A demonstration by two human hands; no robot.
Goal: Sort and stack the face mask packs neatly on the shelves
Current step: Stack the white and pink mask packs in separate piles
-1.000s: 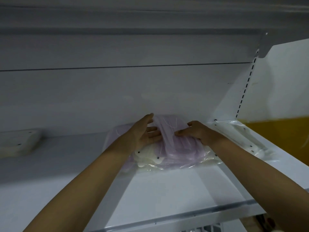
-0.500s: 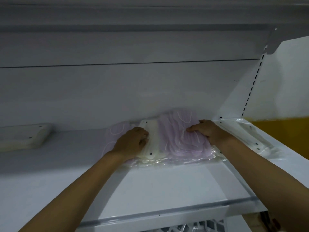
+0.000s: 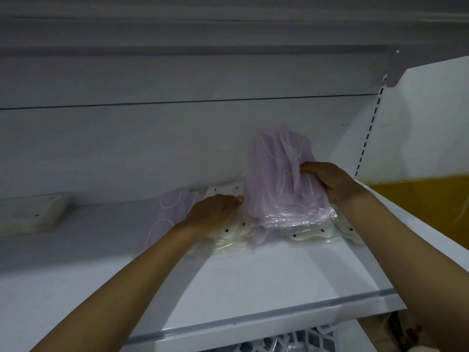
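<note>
A: Item one, purple pack (image 3: 284, 179). Where was it?

B: Tilted up on its lower edge near the back right of the shelf (image 3: 253, 280), resting on the white packs (image 3: 308, 233). Right hand (image 3: 332, 181) gripped its right side, fingers curled into the plastic.

A: Left hand (image 3: 215, 214)?

B: Laid on a white pack (image 3: 229, 231) just left of it, fingers loosely bent, pressing down, fingertips at the purple pack's lower corner. Whether they pinched anything could not be told.

A: Other stock?

B: A second purple pack (image 3: 172, 212) flat further left; one white pack (image 3: 33, 212) alone near the left end.

A: Risks, as judged?

B: The wrap looked slick and loose. A one-sided grip could let the purple pack sag or slide off the white ones toward the front edge. Colours lay mixed underneath; setting it down there would leave the sort undone. Loose ear loops could snag.
</note>
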